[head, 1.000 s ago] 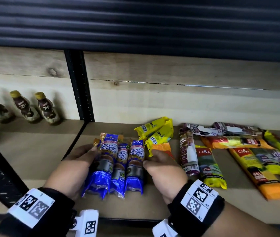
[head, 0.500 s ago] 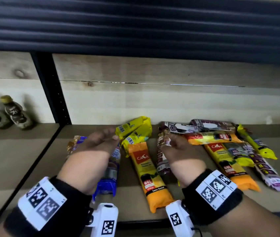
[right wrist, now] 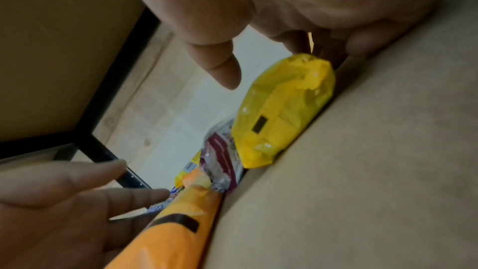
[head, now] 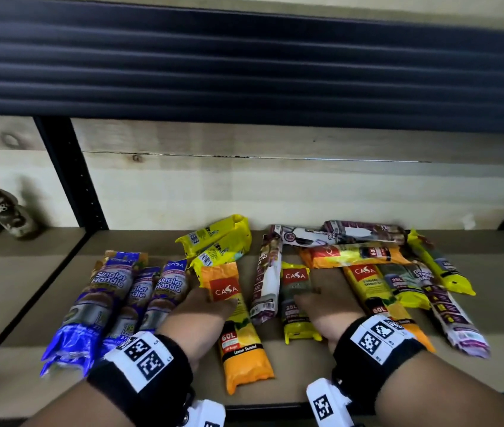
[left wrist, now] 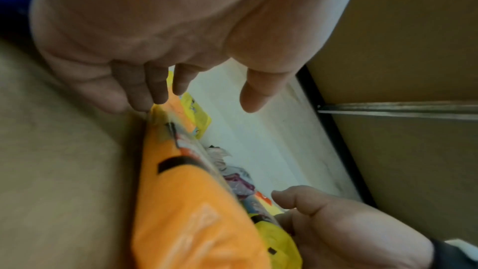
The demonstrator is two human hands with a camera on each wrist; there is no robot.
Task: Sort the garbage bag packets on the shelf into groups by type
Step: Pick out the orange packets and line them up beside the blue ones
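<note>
On the brown wooden shelf [head: 275, 374], three blue Singlet Handle packets [head: 121, 300] already lie grouped left. The left hand [head: 201, 312], fingers loosely spread, touches the long orange 60L packet [head: 238, 340]; the right hand [head: 330, 306] rests relaxed against the short yellow 25L packet [head: 295, 300]. Best slide each toward matching colours, grasping mid-length.
</note>
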